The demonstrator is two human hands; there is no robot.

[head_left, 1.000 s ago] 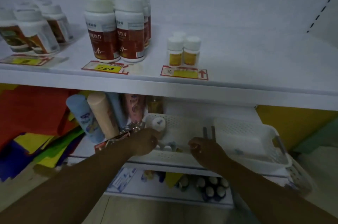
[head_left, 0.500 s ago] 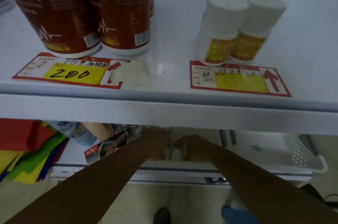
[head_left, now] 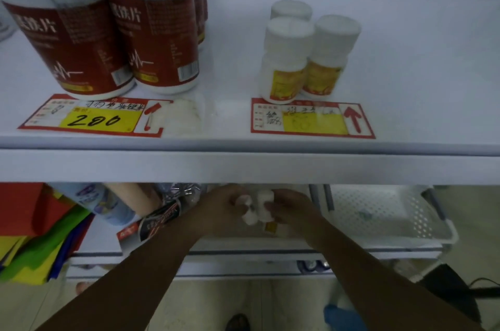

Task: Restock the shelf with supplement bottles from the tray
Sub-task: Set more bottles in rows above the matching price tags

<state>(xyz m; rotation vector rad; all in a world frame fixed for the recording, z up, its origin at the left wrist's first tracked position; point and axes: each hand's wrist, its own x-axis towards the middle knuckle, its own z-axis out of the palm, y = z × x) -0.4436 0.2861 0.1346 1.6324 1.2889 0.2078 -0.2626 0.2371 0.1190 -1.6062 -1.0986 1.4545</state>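
Head view: the left hand and the right hand meet just below the shelf edge. Both have their fingers curled tightly around the held bottles, small white supplement bottles pressed together between the two hands. A yellow label patch shows below the right hand's fingers. The number of bottles in the grip cannot be told. To the right of the grip and apart from it sits the white perforated tray; one small blurred item lies on its floor and cannot be identified. Above the grip, on the shelf top, three small yellow-label bottles stand touching one another behind a red-bordered price tag. Above and left of the grip, large red-label bottles stand packed side by side behind a tag marked 280. Left of the grip, under the shelf, tubes lie tilted.
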